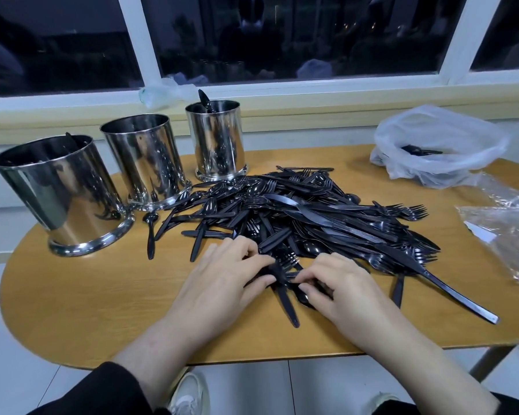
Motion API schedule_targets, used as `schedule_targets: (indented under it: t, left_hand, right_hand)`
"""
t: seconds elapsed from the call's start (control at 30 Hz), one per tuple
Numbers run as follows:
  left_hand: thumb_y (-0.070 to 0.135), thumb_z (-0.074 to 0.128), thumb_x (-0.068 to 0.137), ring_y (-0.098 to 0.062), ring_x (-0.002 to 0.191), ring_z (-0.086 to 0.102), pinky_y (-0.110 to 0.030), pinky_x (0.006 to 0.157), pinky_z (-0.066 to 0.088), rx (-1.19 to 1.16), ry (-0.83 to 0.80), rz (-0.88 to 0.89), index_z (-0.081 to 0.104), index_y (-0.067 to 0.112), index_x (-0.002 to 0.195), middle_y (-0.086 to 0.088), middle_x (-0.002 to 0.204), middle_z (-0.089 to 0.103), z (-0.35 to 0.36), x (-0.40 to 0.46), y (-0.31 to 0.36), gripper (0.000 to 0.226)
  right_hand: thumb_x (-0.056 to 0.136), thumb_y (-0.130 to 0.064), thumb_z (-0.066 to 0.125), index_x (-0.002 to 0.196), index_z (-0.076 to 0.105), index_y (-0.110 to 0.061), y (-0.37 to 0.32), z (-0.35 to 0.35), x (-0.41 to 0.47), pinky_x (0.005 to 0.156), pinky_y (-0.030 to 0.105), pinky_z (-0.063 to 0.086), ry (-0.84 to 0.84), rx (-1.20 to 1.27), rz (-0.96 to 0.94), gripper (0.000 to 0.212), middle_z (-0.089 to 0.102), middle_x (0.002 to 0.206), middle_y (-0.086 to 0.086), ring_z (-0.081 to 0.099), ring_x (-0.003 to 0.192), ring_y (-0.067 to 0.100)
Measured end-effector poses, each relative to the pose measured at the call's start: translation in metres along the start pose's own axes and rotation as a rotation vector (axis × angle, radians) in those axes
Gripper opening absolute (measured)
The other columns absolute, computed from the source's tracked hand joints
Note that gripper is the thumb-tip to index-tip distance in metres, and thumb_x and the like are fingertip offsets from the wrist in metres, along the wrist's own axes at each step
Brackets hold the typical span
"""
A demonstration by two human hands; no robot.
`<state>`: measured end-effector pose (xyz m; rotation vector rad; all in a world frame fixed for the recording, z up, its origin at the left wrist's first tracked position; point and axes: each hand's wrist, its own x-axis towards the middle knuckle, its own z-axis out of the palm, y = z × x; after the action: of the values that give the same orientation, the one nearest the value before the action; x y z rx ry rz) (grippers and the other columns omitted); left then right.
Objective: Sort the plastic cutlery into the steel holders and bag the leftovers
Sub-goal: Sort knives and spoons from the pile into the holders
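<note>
Steel holders [141, 163] — three; bag [438, 145] — one; left hand [222, 283], right hand [339, 289], fingers curled, pinching cutlery [312, 217].

Likely a canteen or office break room: an oval wooden bench [87, 310] stands against a wide white-framed window [300, 37] (dark outside), on a pale tiled floor [327, 384].

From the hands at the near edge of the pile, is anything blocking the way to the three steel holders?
Nothing visible blocks it. The left hand and right hand work the cutlery pile; the steel holders stand open-topped to the left, with only stray pieces flat on the table between.
</note>
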<state>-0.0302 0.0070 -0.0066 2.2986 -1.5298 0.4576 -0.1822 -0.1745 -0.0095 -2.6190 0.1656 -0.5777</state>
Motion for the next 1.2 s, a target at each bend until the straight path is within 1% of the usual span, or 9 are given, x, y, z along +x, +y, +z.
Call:
schedule_targets:
  t: [0.1,0.2,0.27,0.43,0.63,0.83,0.97,1.07,1.2]
  left_hand:
    - [0.050,0.043,0.102,-0.015,0.098,0.045,-0.035,0.084,0.033,0.025,0.068,0.040,0.066,0.032,0.125,0.012,0.108,0.049,0.000,0.003,0.007,0.037]
    - [0.048,0.047,0.101,-0.015,0.098,0.044,-0.034,0.085,0.029,0.014,0.092,0.093,0.069,0.033,0.113,0.013,0.105,0.050,0.002,0.006,0.016,0.029]
    - [0.047,0.047,0.101,-0.015,0.098,0.046,-0.033,0.085,0.029,0.023,0.103,0.110,0.069,0.033,0.104,0.013,0.105,0.051,0.004,0.006,0.019,0.026]
    - [0.042,0.046,0.102,-0.012,0.095,0.052,-0.031,0.087,0.032,-0.068,0.181,-0.015,0.067,0.027,0.102,0.015,0.099,0.058,0.005,0.008,0.014,0.026]
    - [0.038,0.049,0.107,-0.009,0.086,0.057,-0.031,0.074,0.047,-0.348,0.301,-0.275,0.064,0.024,0.109,0.018,0.093,0.060,0.004,0.004,0.012,0.021]
    - [0.031,0.046,0.107,-0.007,0.082,0.055,-0.032,0.068,0.046,-0.369,0.307,-0.292,0.065,0.018,0.109,0.019,0.089,0.057,0.000,0.004,0.017,0.023]
    - [0.035,0.047,0.103,-0.005,0.073,0.055,-0.022,0.061,0.038,-0.395,0.313,-0.294,0.068,0.022,0.110,0.022,0.075,0.055,-0.008,0.013,0.038,0.026]
    - [0.038,0.046,0.102,-0.004,0.068,0.055,-0.018,0.056,0.037,-0.450,0.300,-0.271,0.067,0.026,0.107,0.019,0.067,0.053,-0.007,0.023,0.058,0.025]
    - [0.042,0.043,0.101,-0.004,0.079,0.059,-0.019,0.059,0.042,-0.476,0.244,-0.295,0.066,0.029,0.106,0.019,0.074,0.060,0.006,0.022,0.069,0.027]
  right_hand:
    - [0.096,-0.025,0.065,0.102,0.073,-0.024,0.002,0.002,0.002,0.086,0.017,0.036,0.107,0.000,-0.042,0.009,0.060,0.092,-0.016,0.049,0.090,0.002]
    - [0.098,-0.033,0.054,0.100,0.072,-0.022,-0.001,0.001,0.004,0.086,0.015,0.038,0.185,0.006,-0.075,0.022,0.061,0.092,-0.012,0.054,0.089,0.008]
    - [0.098,-0.033,0.056,0.102,0.072,-0.021,-0.002,0.000,0.003,0.086,0.020,0.042,0.231,0.010,-0.073,0.021,0.062,0.096,-0.012,0.056,0.091,0.011]
    - [0.101,-0.040,0.050,0.121,0.068,-0.021,-0.005,-0.008,-0.001,0.088,0.026,0.050,0.385,0.137,0.013,0.033,0.059,0.108,-0.018,0.056,0.107,0.006]
    - [0.101,-0.028,0.053,0.111,0.071,-0.024,-0.006,-0.010,-0.003,0.085,0.013,0.043,0.409,0.176,0.081,0.022,0.061,0.104,-0.026,0.058,0.105,0.002]
    - [0.099,-0.017,0.060,0.108,0.074,-0.020,0.000,-0.034,-0.002,0.078,0.009,0.038,0.473,0.119,0.115,0.017,0.061,0.095,-0.024,0.057,0.090,-0.003]
    - [0.096,-0.012,0.061,0.109,0.073,-0.022,0.021,-0.052,-0.006,0.075,0.008,0.036,0.410,0.039,0.279,0.020,0.059,0.093,-0.020,0.055,0.086,0.003]
    - [0.093,-0.008,0.061,0.115,0.072,-0.019,0.034,-0.063,-0.014,0.087,0.020,0.037,0.353,-0.046,0.391,0.027,0.059,0.102,-0.015,0.056,0.103,0.013]
    - [0.094,-0.018,0.062,0.132,0.064,-0.022,0.042,-0.074,-0.023,0.100,0.033,0.036,0.195,-0.182,0.592,0.039,0.052,0.118,-0.007,0.045,0.119,0.019]
